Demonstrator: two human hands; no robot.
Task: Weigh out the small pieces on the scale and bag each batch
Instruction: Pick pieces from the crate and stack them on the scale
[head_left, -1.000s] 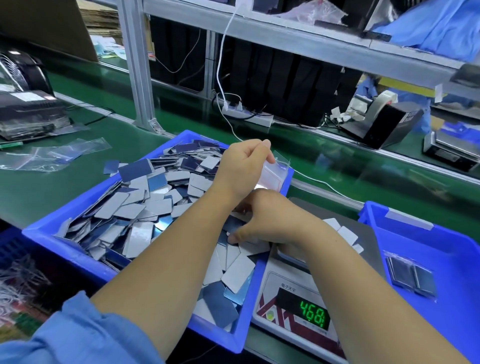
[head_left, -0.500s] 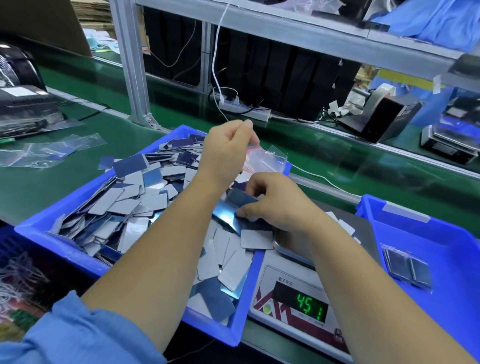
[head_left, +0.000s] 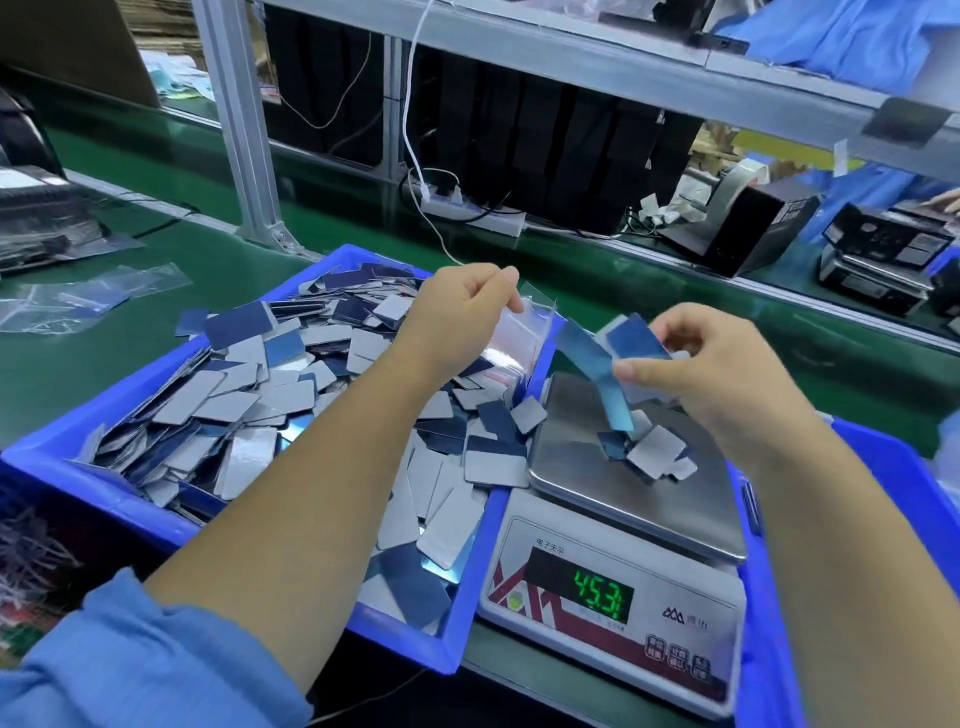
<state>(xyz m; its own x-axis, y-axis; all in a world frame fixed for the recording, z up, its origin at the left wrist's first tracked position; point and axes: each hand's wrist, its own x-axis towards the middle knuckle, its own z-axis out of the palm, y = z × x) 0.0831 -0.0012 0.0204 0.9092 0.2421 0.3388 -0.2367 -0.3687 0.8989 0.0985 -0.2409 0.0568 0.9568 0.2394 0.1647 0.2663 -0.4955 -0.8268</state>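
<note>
We hold a few small pieces (head_left: 631, 338) above the scale (head_left: 613, 582), our right hand (head_left: 722, 374) pinching them by their edges; more lie on its pan. They look thin, light and slick, so an edge pinch suits them. Our left hand (head_left: 460, 317) grips the clear bag (head_left: 511, 338) at its mouth. The blue bin (head_left: 462, 613) on the desk (head_left: 52, 364) holds the heaped stock.
</note>
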